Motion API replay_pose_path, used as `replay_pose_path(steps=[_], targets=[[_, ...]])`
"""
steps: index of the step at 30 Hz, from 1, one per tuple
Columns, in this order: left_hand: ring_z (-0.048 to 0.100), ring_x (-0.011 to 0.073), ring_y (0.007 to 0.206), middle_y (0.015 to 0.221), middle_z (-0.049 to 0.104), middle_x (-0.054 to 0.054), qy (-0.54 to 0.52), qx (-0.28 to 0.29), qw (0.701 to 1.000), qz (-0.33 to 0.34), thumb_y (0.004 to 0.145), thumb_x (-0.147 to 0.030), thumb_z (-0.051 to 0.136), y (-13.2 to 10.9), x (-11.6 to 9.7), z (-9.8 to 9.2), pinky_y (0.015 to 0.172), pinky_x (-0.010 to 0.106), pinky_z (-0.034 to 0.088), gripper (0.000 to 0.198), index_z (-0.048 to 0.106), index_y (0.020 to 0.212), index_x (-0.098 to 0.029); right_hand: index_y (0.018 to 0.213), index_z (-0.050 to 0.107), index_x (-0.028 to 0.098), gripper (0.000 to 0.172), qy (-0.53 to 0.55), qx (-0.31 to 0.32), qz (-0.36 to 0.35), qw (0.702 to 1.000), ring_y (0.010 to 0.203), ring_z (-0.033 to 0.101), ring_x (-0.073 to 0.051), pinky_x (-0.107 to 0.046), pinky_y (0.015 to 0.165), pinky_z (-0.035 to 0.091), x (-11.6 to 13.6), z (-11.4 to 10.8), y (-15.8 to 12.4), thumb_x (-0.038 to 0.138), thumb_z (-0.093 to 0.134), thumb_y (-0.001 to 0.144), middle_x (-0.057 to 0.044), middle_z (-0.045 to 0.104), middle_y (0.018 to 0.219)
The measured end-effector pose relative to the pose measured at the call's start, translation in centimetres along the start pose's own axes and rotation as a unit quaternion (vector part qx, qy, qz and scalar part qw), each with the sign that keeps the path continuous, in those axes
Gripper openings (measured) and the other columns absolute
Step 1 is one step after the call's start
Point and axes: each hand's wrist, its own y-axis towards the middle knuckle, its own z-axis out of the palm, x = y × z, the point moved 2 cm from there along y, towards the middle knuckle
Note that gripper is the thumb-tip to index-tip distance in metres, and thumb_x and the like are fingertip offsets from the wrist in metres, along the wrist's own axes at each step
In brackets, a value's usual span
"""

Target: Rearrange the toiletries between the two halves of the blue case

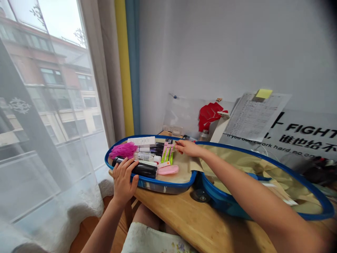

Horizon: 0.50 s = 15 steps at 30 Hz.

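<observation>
An open blue suitcase (168, 183) lies on a wooden table (184, 218). Its left half holds toiletries: a black bottle (144, 170), a magenta bath pouf (123, 150), a white box (142, 141), a clear bottle (144, 156), green-and-pink packets (167, 151) and a pink case (168, 170). My left hand (123, 179) grips the near rim of the suitcase, fingers curled beside the black bottle. My right hand (187, 148) reaches across to the far side of that half, its fingers touching the lining next to the packets.
The suitcase's right half (276, 182) has a beige lining. Against the wall stand a red fist sign (209, 114), printed papers with a yellow sticky note (254, 116) and a banner with black lettering (302, 135). A sheer curtain (47, 140) covers the window at left.
</observation>
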Motion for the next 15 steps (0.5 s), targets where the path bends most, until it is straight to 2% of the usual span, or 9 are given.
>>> replay_pose_path(steps=[3, 7, 12, 15], targets=[[0.041, 0.0271, 0.130, 0.125, 0.059, 0.012, -0.004, -0.001, 1.000, -0.008, 0.093, -0.036, 0.036, -0.1, 0.1, 0.1, 0.112, 0.047, 0.019, 0.040, 0.053, 0.126, -0.020, 0.086, 0.064, 0.019, 0.024, -0.017, 0.005, -0.010, 1.000, 0.059, 0.051, -0.011, -0.024, 0.060, 0.035, 0.2, 0.9, -0.7, 0.037, 0.049, 0.087, 0.001, 0.062, 0.064], [0.042, 0.0266, 0.129, 0.124, 0.059, 0.012, -0.004, -0.009, 1.000, -0.004, 0.093, -0.035, 0.036, 0.0, -0.1, 0.0, 0.112, 0.046, 0.019, 0.039, 0.054, 0.124, -0.019, 0.080, 0.065, 0.019, 0.023, -0.024, 0.004, -0.025, 0.999, 0.063, 0.052, -0.012, -0.024, 0.061, 0.033, 0.4, 1.7, -1.4, 0.037, 0.053, 0.086, -0.001, 0.065, 0.070], [0.042, 0.0265, 0.129, 0.124, 0.059, 0.012, -0.001, -0.005, 1.000, -0.002, 0.093, -0.035, 0.035, 0.2, -0.2, -0.1, 0.112, 0.046, 0.019, 0.039, 0.053, 0.124, -0.019, 0.083, 0.067, 0.018, 0.024, -0.020, -0.001, -0.054, 0.998, 0.065, 0.050, -0.012, -0.024, 0.062, 0.034, 1.3, 2.7, -0.9, 0.035, 0.051, 0.087, -0.001, 0.064, 0.072], [0.043, 0.0262, 0.128, 0.124, 0.059, 0.012, 0.000, -0.010, 1.000, -0.001, 0.093, -0.034, 0.035, 0.2, -0.2, -0.1, 0.112, 0.046, 0.020, 0.039, 0.054, 0.124, -0.019, 0.088, 0.069, 0.017, 0.022, -0.007, 0.021, -0.080, 0.997, 0.069, 0.053, -0.012, -0.023, 0.064, 0.036, 2.1, 3.4, -0.8, 0.031, 0.051, 0.087, -0.001, 0.066, 0.078]])
